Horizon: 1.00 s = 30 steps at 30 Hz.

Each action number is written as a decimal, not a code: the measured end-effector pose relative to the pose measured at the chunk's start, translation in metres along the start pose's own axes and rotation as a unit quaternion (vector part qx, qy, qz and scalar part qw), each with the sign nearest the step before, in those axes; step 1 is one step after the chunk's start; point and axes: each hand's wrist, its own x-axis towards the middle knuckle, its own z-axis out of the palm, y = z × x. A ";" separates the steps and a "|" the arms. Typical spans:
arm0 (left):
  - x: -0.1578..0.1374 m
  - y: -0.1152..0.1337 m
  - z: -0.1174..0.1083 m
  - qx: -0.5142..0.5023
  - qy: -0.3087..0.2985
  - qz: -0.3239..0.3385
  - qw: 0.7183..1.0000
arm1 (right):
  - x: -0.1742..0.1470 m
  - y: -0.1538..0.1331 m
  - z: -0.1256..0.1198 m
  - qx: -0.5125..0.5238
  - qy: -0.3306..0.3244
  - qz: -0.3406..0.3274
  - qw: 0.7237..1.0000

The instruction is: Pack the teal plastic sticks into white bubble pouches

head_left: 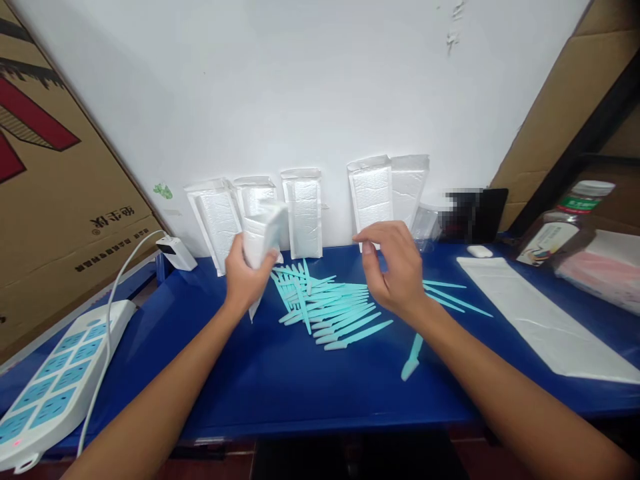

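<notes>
My left hand (pixel 249 273) is wrapped round a white padded bubble mailer (pixel 260 235), held upright over the table with its top edge blurred by motion. My right hand (pixel 393 267) hovers above the razors, its fingers bent and thumb apart from them, with nothing visible between them. Below and between both hands lies a spread pile of turquoise eyebrow razors (pixel 335 307). One razor (pixel 412 357) rests alone under my right wrist, and a few more (pixel 457 300) lie just right of it. Similar mailers (pixel 303 213) lean against the wall, another pair (pixel 373 193) farther right.
On the blue table (pixel 280 387), a white power strip (pixel 65 380) with a cable and a small white charger (pixel 176 253) sit left. A long white package (pixel 545 320), a white earbud case (pixel 479 251) and a brown bottle (pixel 560 227) are right. Cardboard (pixel 65 167) flanks the left side.
</notes>
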 end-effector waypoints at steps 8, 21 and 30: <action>0.015 -0.025 -0.003 -0.043 0.094 -0.027 0.994 | -0.008 0.022 0.014 -0.009 -0.108 0.068 0.992; 0.003 -0.031 0.005 -0.012 0.143 -0.057 0.988 | -0.016 0.040 0.019 -0.024 -0.235 0.124 0.964; -0.004 -0.048 0.024 -0.073 -0.029 -0.138 0.987 | -0.020 0.037 0.022 -0.009 -0.274 0.115 0.955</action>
